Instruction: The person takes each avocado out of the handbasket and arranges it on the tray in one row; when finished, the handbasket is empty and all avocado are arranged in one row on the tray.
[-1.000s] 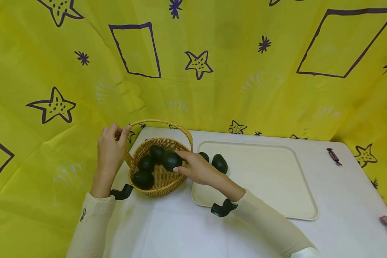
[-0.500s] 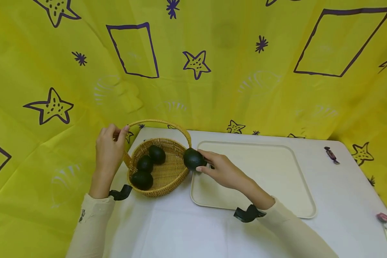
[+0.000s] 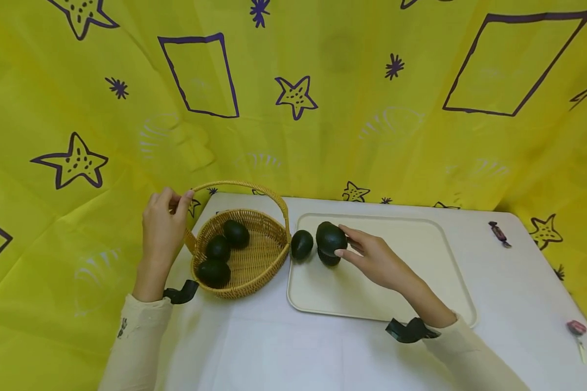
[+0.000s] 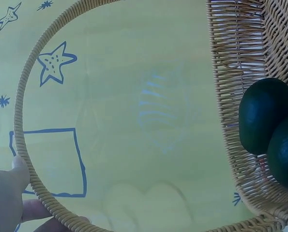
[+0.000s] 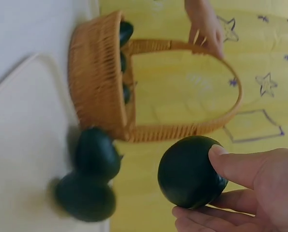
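Note:
My left hand (image 3: 163, 231) grips the arched handle (image 4: 22, 121) of a wicker basket (image 3: 259, 279) at its left side. Inside the basket, against its left wall, lie three dark green avocados (image 3: 214, 273). Over the tray's left part, my right hand (image 3: 379, 258) holds another avocado (image 5: 189, 171) between thumb and fingers. Beneath it in the head view, an avocado on the tray (image 3: 329, 259) is partly hidden by the held one. A second tray avocado (image 3: 301, 245) lies just left, close to the basket's rim.
The cream tray (image 3: 401, 293) lies right of the basket on a white-covered table (image 3: 283, 353). Toward the right edge are a wrapped candy (image 3: 499, 234) and a lollipop (image 3: 576, 328). A yellow patterned curtain (image 3: 342, 146) hangs behind the table.
My right hand has lifted an avocado out of the basket and carried it right, over the tray. My left hand keeps its hold on the handle.

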`<action>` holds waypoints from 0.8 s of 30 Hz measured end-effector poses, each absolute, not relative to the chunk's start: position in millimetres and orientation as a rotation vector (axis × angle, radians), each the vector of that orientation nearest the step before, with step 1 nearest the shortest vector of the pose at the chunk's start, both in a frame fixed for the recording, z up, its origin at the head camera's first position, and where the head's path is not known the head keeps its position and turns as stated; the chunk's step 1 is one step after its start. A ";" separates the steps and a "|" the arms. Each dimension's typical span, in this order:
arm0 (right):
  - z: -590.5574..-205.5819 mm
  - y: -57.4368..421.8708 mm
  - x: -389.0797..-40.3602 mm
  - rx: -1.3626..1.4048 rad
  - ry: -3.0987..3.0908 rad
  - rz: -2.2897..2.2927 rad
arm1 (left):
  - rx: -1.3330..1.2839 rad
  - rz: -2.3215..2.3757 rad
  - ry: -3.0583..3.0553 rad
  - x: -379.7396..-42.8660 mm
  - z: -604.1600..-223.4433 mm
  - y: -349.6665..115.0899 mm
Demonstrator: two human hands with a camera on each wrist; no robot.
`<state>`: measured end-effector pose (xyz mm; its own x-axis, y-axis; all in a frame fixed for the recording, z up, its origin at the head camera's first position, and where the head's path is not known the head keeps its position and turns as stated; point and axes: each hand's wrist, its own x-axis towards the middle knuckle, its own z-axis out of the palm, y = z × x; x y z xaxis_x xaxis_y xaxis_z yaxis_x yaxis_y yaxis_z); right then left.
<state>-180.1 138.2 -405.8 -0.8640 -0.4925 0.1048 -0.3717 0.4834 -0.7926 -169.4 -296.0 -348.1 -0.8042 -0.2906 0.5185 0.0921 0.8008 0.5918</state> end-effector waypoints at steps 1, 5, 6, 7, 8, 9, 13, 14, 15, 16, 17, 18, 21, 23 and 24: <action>-408.7 142.3 -180.6 -0.740 2.598 -1.327 | 0.145 -0.822 -2.373 -169.4 -348.0 -295.5; -421.1 155.7 -182.1 -0.685 2.645 -1.307 | 0.144 -0.822 -2.375 -169.6 -348.1 -295.0; -424.2 158.4 -182.6 -0.678 2.658 -1.300 | 0.144 -0.821 -2.374 -169.6 -348.2 -294.9; -427.4 161.0 -183.4 -0.670 2.669 -1.293 | 0.145 -0.823 -2.374 -169.6 -348.3 -295.0; -430.2 163.5 -184.1 -0.663 2.682 -1.285 | 0.144 -0.823 -2.373 -169.6 -348.4 -295.0; -433.0 165.8 -185.0 -0.655 2.696 -1.278 | 0.145 -0.823 -2.373 -169.5 -348.6 -295.1; -442.9 172.0 -189.0 -0.629 2.740 -1.254 | 0.148 -0.822 -2.371 -169.5 -349.1 -296.0; -445.4 173.0 -190.0 -0.621 2.744 -1.249 | 0.150 -0.820 -2.372 -169.5 -349.5 -296.6; -448.0 173.7 -191.2 -0.615 2.748 -1.246 | 0.154 -0.818 -2.372 -169.4 -349.9 -297.1; -450.9 174.2 -192.5 -0.607 2.752 -1.243 | 0.157 -0.816 -2.372 -169.4 -350.1 -297.5; -453.6 174.6 -193.7 -0.605 2.757 -1.240 | 0.154 -0.817 -2.372 -169.2 -350.0 -297.3; -456.6 174.8 -195.0 -0.596 2.765 -1.233 | 0.154 -0.815 -2.373 -169.3 -350.2 -297.5; -465.2 175.0 -198.3 -0.592 2.781 -1.223 | 0.144 -0.814 -2.373 -169.6 -349.4 -297.0; -470.3 174.5 -199.8 -0.593 2.789 -1.211 | 0.139 -0.815 -2.374 -169.9 -349.5 -296.5; -472.8 174.3 -200.3 -0.589 2.790 -1.211 | 0.138 -0.816 -2.373 -170.2 -349.6 -296.3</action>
